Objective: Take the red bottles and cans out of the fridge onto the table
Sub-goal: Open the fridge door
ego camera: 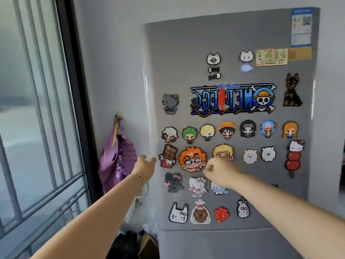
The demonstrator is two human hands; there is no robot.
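Two bare hands are reaching toward a closed grey fridge door.
The left hand is holding its fingers straight and slightly apart, pointing at the door's left edge. The right hand is curling its fingers into a loose fist, gripping nothing, in front of an orange-haired magnet. A beaded bracelet is circling the left wrist. The shut door is hiding any red bottles and cans. A purple bag is hanging on the wall beside it.

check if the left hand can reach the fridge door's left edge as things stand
Probably yes: the left hand, fingers open, is right beside the left edge of the fridge door, with nothing between them.
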